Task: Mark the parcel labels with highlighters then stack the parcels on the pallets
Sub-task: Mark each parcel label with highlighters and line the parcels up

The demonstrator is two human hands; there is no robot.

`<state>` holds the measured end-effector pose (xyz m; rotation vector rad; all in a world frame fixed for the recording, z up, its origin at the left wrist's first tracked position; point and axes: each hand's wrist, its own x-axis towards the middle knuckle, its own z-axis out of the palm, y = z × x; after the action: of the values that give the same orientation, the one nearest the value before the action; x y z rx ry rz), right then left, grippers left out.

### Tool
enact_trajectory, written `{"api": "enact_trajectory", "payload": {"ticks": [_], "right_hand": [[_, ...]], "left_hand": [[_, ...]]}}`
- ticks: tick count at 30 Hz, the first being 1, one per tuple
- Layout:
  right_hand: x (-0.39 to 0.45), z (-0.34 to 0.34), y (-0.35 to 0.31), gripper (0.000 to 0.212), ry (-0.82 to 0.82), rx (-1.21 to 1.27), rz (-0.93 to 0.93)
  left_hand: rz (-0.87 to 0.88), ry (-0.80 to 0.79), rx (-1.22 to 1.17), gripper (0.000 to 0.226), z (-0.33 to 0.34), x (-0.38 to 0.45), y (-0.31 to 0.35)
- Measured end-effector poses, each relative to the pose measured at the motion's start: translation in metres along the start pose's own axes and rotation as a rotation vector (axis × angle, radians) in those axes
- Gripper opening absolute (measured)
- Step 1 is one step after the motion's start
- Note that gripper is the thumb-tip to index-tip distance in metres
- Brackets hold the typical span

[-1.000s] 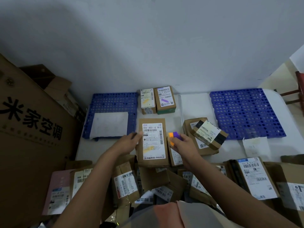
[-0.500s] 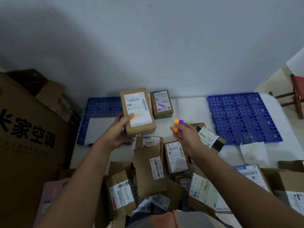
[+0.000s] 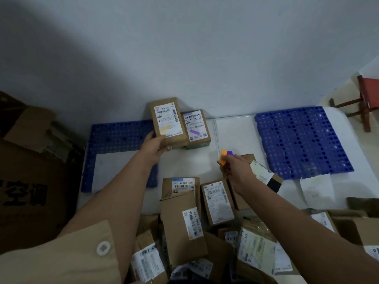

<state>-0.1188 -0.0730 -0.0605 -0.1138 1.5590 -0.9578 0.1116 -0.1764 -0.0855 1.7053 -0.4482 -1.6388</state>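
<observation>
My left hand [image 3: 154, 144] grips the near end of a brown parcel [image 3: 167, 121] whose white label bears a yellow mark. The parcel sits at the back of the table against the wall, next to a parcel with a purple mark [image 3: 196, 130]. My right hand [image 3: 235, 169] holds an orange highlighter and a purple highlighter [image 3: 226, 155] together above the table. A blue pallet [image 3: 119, 134] lies at the left and a second blue pallet [image 3: 297, 140] at the right.
Several labelled brown parcels [image 3: 182, 220] are heaped at the near edge of the white table [image 3: 229, 130]. A large printed carton [image 3: 30, 191] stands at the left. White paper sheets [image 3: 315, 189] lie near the right pallet. A red stool [image 3: 367, 99] stands beyond the table's right corner.
My left hand lifted the yellow-marked parcel from the heap and carried it back to the wall beside the purple-marked parcel. My right hand stayed above the table with the highlighters.
</observation>
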Motion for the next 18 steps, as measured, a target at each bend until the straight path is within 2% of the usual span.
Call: {"api": "enact_trajectory", "payload": {"ticks": [2, 3, 6, 8, 10, 13, 16, 18], "right_hand": [[0.002, -0.001, 0.005, 0.027, 0.001, -0.041, 0.016], [0.003, -0.001, 0.008, 0.03, 0.007, -0.059, 0.021], [0.002, -0.001, 0.016, 0.01, 0.009, -0.072, 0.037], [0.001, -0.004, 0.022, 0.02, 0.006, -0.059, 0.047], [-0.002, -0.007, 0.03, 0.021, -0.003, -0.044, 0.07], [-0.011, -0.013, 0.047, 0.02, -0.029, -0.03, 0.119], [-0.023, -0.02, 0.065, 0.011, -0.045, 0.003, 0.187], [-0.032, -0.026, 0.078, 0.009, -0.058, 0.015, 0.276]], "left_hand": [[0.009, 0.029, 0.014, 0.065, 0.005, 0.005, -0.003], [0.005, 0.027, 0.016, 0.063, 0.006, 0.006, -0.005], [-0.014, 0.023, 0.044, 0.058, -0.001, 0.006, -0.01], [-0.018, 0.048, 0.104, 0.071, -0.012, 0.003, -0.015], [0.007, 0.067, 0.189, 0.074, -0.025, -0.009, -0.025], [0.019, 0.04, 0.444, 0.063, -0.047, -0.032, -0.051], [-0.081, -0.062, 0.691, 0.058, -0.059, -0.064, -0.074], [-0.153, -0.102, 0.756, 0.063, -0.062, -0.086, -0.085]]}}
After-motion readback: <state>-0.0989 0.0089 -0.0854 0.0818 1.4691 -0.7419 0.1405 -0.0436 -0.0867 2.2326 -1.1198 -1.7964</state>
